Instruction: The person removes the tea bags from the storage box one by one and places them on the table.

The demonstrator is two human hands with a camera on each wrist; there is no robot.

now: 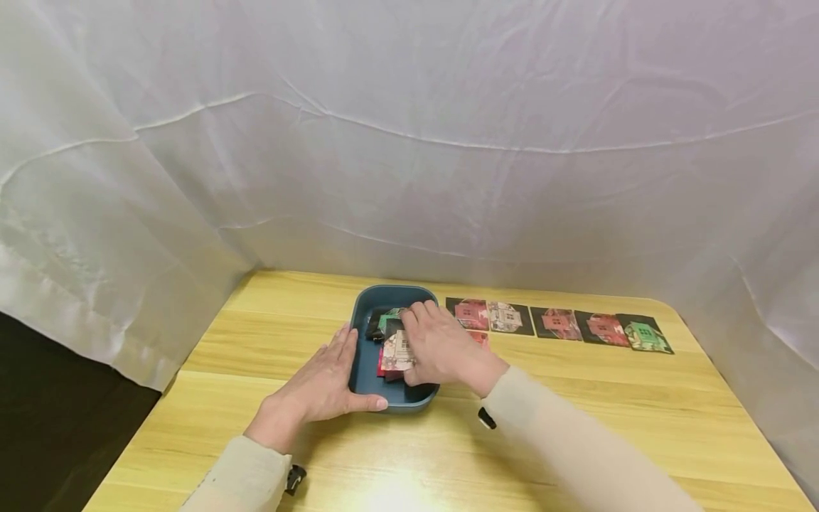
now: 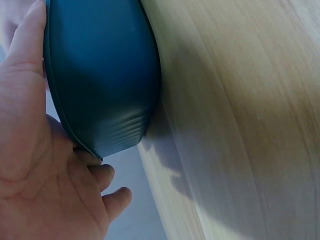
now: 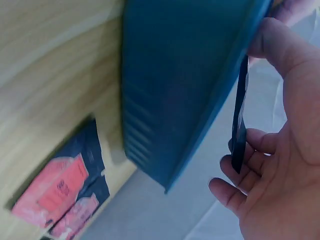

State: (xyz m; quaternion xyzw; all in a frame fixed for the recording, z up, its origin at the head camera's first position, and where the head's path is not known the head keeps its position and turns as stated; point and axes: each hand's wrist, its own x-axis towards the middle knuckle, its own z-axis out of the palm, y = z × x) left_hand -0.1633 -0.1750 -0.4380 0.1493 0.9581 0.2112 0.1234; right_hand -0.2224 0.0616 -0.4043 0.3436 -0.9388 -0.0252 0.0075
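A deep blue rectangular box (image 1: 375, 387) stands on the table, with several small flat square packets inside, one of them black and green (image 1: 379, 323). My left hand (image 1: 323, 377) rests on the box's left and front rim, thumb along the front edge and the other fingers extended along the side. Over the right side of the box, my right hand (image 1: 441, 348) holds a dark packet with a cream picture (image 1: 398, 352) between thumb and fingers. The right wrist view shows that packet (image 3: 241, 115) nearly edge-on. A red packet edge (image 1: 381, 363) shows beneath it.
Right of the box, a row of packets lies along the table's back: a red one (image 1: 470, 313), a cream one (image 1: 510, 318), more red ones and a green one (image 1: 646, 334). Another red packet (image 1: 480, 338) is partly hidden by my right hand. A pale curtain (image 1: 486, 199) hangs behind the wooden table (image 1: 269, 313).
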